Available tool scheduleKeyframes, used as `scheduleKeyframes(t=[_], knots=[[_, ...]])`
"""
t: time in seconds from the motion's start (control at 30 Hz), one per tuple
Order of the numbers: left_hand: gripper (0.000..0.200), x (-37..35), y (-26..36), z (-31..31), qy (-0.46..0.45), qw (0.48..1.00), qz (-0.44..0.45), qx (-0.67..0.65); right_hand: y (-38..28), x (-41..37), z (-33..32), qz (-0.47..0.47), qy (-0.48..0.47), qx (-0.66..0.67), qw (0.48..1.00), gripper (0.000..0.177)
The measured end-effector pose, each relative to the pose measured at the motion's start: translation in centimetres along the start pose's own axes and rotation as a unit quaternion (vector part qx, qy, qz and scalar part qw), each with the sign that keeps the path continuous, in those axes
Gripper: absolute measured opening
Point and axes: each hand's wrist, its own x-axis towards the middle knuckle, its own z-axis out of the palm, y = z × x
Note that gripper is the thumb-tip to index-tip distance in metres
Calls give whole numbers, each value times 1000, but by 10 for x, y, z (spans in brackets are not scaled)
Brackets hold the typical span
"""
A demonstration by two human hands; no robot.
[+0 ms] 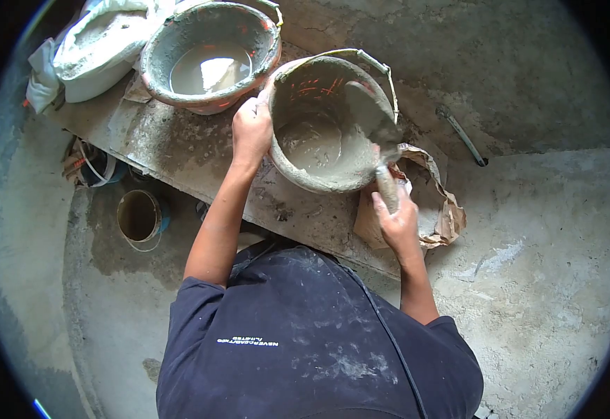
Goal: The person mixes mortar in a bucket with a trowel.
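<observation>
With its fingers on the rim, my left hand (252,134) grips the left side of a mortar-coated bucket (303,174). Wet grey mix lies at the bottom of this bucket. The handle of a trowel (369,115) is in my right hand (397,213), at the bucket's lower right. The trowel's blade is tilted inside the bucket, against its right wall, and is coated in grey mix. To the left, a second coated bucket (155,78) holds cloudy water with a bright reflection on it.
The buckets stand on a dirty board (179,153). A torn paper bag (452,216) lies at the right, and an open white sack (95,70) at the upper left. Below on the floor is a small bucket (158,222). A pipe (462,135) is near the wall.
</observation>
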Motion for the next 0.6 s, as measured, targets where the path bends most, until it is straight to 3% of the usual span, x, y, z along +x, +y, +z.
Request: scheduleKeyframes(t=[0.07, 0.13, 0.23, 0.33, 0.4, 0.5, 0.6], knots=[[43, 1, 1, 0, 0, 1000, 6, 2, 6, 0, 6, 95, -126, -71, 985, 29], [43, 0, 4, 0, 6, 1000, -1, 19, -2, 3, -6, 100, -124, -50, 986, 26], [38, -2, 7, -1, 7, 1000, 0, -9, -4, 3, -11, -7, 17, -36, 999, 27], [38, -1, 5, 1, 4, 1000, -10, -27, -19, 6, -12, 65, -52, -3, 996, 28], [37, -1, 4, 3, 8, 1000, 1, -23, 2, 6, 7, 29, -123, -144, 981, 30], [36, 1, 2, 0, 21, 1000, 12, -17, 2, 6, -7, 7, -45, -41, 998, 27], [36, 0, 4, 0, 13, 1000, 1, -22, -18, 9, -15, 9, -12, -21, 1000, 25]])
